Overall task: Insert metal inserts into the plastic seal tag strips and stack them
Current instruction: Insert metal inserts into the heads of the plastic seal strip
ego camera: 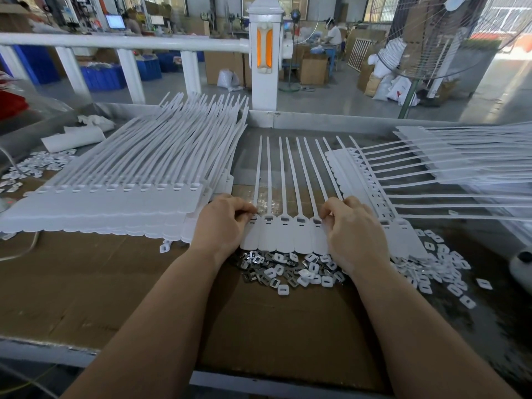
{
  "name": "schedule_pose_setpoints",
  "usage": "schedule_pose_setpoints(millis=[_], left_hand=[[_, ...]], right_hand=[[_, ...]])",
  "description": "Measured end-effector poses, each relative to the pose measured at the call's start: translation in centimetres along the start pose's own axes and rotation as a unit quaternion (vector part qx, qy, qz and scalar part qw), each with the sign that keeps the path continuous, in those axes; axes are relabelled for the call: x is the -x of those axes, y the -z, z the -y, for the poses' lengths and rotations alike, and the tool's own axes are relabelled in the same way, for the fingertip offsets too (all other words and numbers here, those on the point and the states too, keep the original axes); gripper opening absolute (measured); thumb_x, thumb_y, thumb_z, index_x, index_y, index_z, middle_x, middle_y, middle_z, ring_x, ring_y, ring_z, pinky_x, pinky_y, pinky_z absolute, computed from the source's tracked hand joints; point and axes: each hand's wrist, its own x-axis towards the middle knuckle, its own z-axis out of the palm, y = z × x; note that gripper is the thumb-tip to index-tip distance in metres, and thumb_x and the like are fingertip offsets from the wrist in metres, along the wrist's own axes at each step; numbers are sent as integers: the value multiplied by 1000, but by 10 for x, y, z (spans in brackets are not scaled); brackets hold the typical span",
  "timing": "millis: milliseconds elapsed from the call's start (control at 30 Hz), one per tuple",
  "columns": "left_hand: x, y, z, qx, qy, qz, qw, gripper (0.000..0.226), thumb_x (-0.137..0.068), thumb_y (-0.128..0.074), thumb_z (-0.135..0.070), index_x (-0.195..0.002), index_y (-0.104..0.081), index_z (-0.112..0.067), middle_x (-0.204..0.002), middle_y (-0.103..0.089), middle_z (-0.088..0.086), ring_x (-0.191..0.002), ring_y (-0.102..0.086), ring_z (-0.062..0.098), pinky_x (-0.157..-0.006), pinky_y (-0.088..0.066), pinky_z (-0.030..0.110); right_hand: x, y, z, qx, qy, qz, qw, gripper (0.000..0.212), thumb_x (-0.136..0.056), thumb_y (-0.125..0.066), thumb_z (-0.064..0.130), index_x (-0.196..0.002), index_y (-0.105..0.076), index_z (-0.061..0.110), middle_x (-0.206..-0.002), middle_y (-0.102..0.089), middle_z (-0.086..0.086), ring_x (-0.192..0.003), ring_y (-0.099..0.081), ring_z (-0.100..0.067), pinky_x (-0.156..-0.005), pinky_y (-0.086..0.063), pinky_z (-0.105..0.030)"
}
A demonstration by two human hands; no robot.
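1. A white plastic seal tag strip [290, 237] is lying flat on the cardboard-covered desk [115, 283], directly in front of the person. It is showing a row of joined rounded tags, each with a rectangular slot near the top and a long thin tail running away from the person.
2. The left hand [223, 226] is resting on the strip's left end, with its fingers curled and the fingertips pinching at the leftmost slot. Whether an insert is between them cannot be told.
3. The right hand [352, 228] is resting on the strip's right part, with its fingers curled down and pressing at a slot there.
4. A loose pile of metal inserts [259, 272] mixed with small white plastic caps [313, 276] is lying just beside the strip's near edge, between the forearms.
5. A tall stack of strips [115, 203] is sitting on the left of the desk.
6. Further strips [431, 168] are lying fanned out on the right, with their tails pointing right.
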Motion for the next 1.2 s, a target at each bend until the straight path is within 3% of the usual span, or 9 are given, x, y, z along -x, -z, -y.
schedule_pose_setpoints(millis=[367,533,800,933,1200], left_hand=[[2,0,0,-15,-16,-7,1000,14,-88,-61,-9,-96,-71,-14,-93,-54,-6,-82,-49,8,-75,-29,4],[2,0,-1,-34,-20,0,999,22,-87,-55,-3,-95,-73,-10,-89,-52,-10,-79,-48,7,-67,-29,-5],[6,2,-4,-65,-21,4,998,29,-85,-50,-1,-96,-74,-12,-99,-65,-1,-89,-58,15,-74,-32,6],[8,3,-5,-73,-18,-10,997,28,-83,-51,-1,-89,-75,-12,-98,-68,0,-89,-60,18,-82,-44,20],[5,-3,-8,-63,-14,-8,998,25,-83,-48,0,-79,-70,-11,-91,-60,-1,-78,-49,13,-69,-36,19]], right_hand=[[0,0,1,3,2,0,1000,13,-95,-47,21,-103,-57,20,-97,-54,-3,-84,-40,-14,-80,-38,-27],[1,0,1,-2,3,-2,1000,12,-95,-48,20,-102,-58,20,-97,-54,-3,-84,-40,-14,-79,-36,-27],[0,-1,0,-8,-7,3,1000,11,-95,-47,21,-101,-57,21,-96,-53,-1,-84,-38,-13,-79,-37,-27],[0,-1,0,-12,-6,1,1000,12,-95,-47,20,-101,-57,21,-96,-53,-1,-84,-38,-13,-80,-37,-27],[1,1,-1,-31,-18,-4,999,13,-95,-49,20,-103,-59,19,-99,-56,-1,-89,-42,-14,-83,-38,-27]])
